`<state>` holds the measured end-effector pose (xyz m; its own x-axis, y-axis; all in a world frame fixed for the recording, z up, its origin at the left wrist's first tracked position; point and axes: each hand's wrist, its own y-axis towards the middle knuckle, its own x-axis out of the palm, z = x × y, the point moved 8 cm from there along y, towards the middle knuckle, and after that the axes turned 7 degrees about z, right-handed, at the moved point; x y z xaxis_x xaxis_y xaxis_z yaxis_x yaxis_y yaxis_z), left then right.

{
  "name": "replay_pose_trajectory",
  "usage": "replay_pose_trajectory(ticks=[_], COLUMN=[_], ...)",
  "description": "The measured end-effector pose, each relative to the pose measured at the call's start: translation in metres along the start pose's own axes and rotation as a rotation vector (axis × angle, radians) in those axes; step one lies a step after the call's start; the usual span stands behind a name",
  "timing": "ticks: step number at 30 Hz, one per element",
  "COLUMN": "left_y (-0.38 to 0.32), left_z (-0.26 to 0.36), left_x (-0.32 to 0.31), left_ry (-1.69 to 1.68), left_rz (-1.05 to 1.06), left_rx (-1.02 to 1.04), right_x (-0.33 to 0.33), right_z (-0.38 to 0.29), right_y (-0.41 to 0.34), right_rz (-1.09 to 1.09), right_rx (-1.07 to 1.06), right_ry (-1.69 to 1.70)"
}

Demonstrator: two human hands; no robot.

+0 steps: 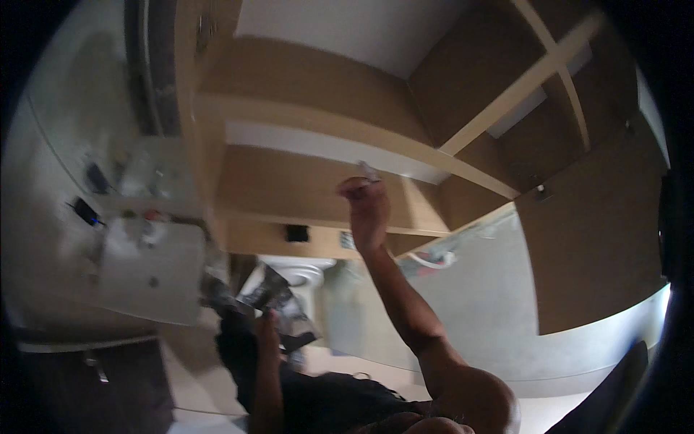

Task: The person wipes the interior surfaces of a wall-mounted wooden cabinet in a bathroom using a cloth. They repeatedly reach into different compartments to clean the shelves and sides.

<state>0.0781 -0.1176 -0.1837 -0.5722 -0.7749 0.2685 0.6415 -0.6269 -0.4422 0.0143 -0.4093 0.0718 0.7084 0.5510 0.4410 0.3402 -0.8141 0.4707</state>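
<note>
My right hand [371, 209] is raised in front of the lower open compartment of a wooden cabinet [320, 116], its fingers pinched on a small pale, partly see-through thing [367, 169]; blur hides what it is. Lower down and to the left, my left hand [267, 324] grips crinkled, shiny plastic packaging [276, 295], partly clear and partly dark. The packaging hangs in front of a white toilet [306, 271]. A small black object [297, 233] sits on the cabinet's lower wooden strip.
A cabinet door [591, 244] stands open at the right. On the left are a white washbasin [154, 271] with a tap [147, 233], a dark cabinet [103, 385] with a metal handle, and a dark device [85, 210] with a blue light. A white looped thing [436, 263] lies below the cabinet.
</note>
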Motion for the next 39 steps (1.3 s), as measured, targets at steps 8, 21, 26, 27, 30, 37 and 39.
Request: replay_pose_trajectory(ticks=[8,21,26,27,30,37,39], left_y=[0.025,0.043,0.043,0.048,0.041,0.031,0.026], left_z=[0.0,-0.019,-0.016,-0.02,-0.018,-0.016,-0.01], left_x=[-0.025,-0.031,-0.037,-0.042,-0.032,-0.028,-0.024], left_ry=[-0.046,-0.011,0.006,-0.002,-0.053,-0.077,-0.007], left_rz=[0.033,0.039,0.079,0.08,0.018,0.036,0.021], left_rx=[0.082,-0.052,-0.005,0.015,0.043,0.021,-0.022], right_x=[-0.117,-0.233,-0.221,-0.21,-0.182,-0.09,-0.075], right_z=[-0.045,-0.118,-0.1,-0.091,-0.067,-0.02,-0.007], right_y=[0.148,0.158,0.169,0.173,0.176,0.176,0.162], right_rz=[0.563,0.849,0.863,0.859,0.863,0.854,0.864], right_rx=[-0.036,-0.186,-0.149,-0.135,-0.087,0.042,0.08], right_ry=[0.871,0.783,0.829,0.84,0.86,0.924,0.923])
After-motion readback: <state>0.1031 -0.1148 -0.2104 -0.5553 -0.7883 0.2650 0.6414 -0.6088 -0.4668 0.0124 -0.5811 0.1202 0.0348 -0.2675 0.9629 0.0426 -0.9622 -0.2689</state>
